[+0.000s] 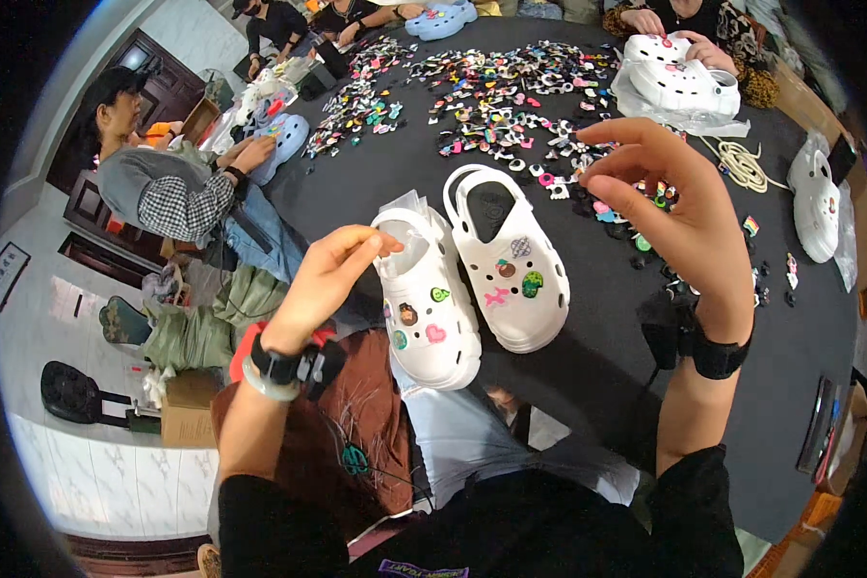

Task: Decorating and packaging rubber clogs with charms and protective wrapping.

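White foam, two clogs, right in front of me. My left hand [329,277] is at the heel end of the left clog [455,323], thumb and fingertips drawn close at the left side of its heel opening; whether they truly pinch the rim I cannot tell. My right hand [689,212] is raised beyond the pair, to the right, fingers loosely curled, index arched well off the thumb — nothing visible in it.

Left clog: toe toward me, heel away, upper facing up. Long axis runs from the far heel to the near toe, slanting a little rightward as it comes closer. Toe overlaps my jeans [453,424] at the table's near edge; resting or lifted, unclear. Clear plastic [412,204] shows at its heel. A pink heart charm [435,333] sits on the upper.

Right clog [538,320]: just beside it, nearly parallel, toe also my way, heel strap at the far end. A pink charm [496,297] and a green charm [531,283] on top.

Farther out, on the black table [607,405]: scattered loose charms [496,116], coiled cord [747,166] to the right, then a white clog in plastic [819,217] — toe my way. Across, a co-worker's hands on white clogs [679,87]; at left, another person holds a blue clog [285,140].
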{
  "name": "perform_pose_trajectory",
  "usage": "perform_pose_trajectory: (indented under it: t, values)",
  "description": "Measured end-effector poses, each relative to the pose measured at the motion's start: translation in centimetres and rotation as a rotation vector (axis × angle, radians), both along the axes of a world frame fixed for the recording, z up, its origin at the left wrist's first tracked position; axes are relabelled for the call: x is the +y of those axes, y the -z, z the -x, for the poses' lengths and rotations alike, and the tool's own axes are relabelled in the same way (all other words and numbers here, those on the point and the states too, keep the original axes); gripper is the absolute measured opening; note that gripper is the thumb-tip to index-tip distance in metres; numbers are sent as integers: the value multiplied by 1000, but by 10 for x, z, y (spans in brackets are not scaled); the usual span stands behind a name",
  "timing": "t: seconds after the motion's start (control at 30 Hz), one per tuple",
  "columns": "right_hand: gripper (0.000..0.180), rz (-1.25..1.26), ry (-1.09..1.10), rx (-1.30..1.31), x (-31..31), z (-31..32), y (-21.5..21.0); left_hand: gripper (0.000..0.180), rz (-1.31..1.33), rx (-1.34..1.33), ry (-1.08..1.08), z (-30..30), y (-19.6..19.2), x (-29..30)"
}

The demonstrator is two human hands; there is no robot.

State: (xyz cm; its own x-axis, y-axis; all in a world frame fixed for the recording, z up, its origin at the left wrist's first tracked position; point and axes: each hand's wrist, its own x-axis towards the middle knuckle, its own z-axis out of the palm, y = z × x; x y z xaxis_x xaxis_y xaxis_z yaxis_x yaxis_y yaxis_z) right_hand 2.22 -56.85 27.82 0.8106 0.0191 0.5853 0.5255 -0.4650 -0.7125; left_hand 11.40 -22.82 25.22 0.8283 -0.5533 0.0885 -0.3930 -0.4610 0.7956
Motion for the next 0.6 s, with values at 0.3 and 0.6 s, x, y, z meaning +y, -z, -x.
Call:
perform_pose_trajectory:
  t: [0.3, 0.6]
  values:
    - [26, -75, 111, 64, -19, 10, 3, 13, 377, -304, -286, 89, 59, -10]
    - [30, -18, 321, 109, -96, 22, 5, 40, -68, -636, -302, 121, 103, -32]
